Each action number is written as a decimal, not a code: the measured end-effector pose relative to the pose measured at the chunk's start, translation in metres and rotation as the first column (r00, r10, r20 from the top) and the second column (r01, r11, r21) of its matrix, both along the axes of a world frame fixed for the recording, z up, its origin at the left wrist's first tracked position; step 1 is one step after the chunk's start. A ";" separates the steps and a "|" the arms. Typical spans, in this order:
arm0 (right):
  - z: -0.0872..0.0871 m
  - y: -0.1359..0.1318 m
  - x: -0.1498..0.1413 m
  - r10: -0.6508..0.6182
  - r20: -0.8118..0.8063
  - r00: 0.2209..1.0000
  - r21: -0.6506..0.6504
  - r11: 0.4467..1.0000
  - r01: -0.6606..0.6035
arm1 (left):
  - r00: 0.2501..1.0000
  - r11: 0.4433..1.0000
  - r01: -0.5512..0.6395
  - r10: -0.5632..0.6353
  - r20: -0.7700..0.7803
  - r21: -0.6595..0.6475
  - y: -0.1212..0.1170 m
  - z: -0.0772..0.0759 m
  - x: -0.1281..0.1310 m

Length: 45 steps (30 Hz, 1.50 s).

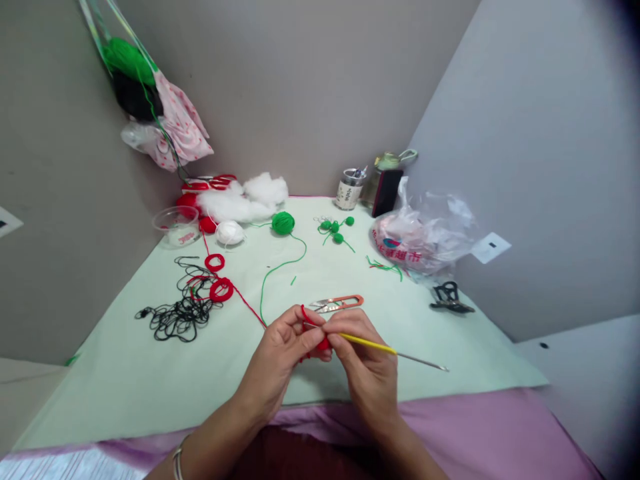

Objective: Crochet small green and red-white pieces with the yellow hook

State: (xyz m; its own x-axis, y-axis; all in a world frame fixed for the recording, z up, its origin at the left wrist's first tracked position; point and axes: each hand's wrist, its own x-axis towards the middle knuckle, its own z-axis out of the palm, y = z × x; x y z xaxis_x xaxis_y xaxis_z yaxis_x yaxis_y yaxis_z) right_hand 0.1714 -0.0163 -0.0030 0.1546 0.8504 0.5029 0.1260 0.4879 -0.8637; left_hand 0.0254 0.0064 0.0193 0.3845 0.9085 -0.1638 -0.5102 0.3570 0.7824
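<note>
Yarn [325, 344] the left hand [280, 353] pinches, lower centre, could, if slack, slip off the hook [373, 344] the right hand [369, 373] pinches.

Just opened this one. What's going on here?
A person is working red yarn with a hook. The left hand holds a small red yarn piece, and the right hand grips a yellow-handled hook, its near end in among the fingers at the red yarn. Orange-handled snips lie just beyond the hands. Farther back on the table are a green yarn ball and a white yarn ball, with tangled black cord off to the left.
</note>
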 end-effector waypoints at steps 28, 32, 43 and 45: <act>0.048 0.100 0.040 0.544 -0.191 0.817 -0.595 0.598 -0.537 | 0.996 0.998 0.032 -0.027 -0.085 0.057 0.084 0.026 -0.030; 0.059 0.105 0.042 0.641 -0.105 0.760 -0.555 0.596 -0.580 | 0.994 0.997 0.056 -0.052 -0.098 0.044 0.098 0.023 -0.025; 0.037 0.134 0.048 0.688 -0.097 0.719 -0.647 0.505 -0.571 | 0.995 0.998 0.061 -0.063 -0.076 -0.033 0.131 -0.009 -0.019; 0.033 0.135 0.048 0.667 -0.179 0.723 -0.655 0.467 -0.593 | 0.996 0.998 0.047 -0.050 -0.071 -0.045 0.133 -0.015 -0.018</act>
State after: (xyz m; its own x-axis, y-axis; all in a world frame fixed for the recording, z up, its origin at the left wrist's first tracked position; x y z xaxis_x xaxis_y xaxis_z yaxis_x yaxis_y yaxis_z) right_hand 0.2194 0.1190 0.0298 -0.5707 0.7922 -0.2161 0.1070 -0.1892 -0.9761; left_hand 0.0074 0.1392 0.0041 0.4140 0.8805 -0.2310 -0.4346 0.4141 0.7998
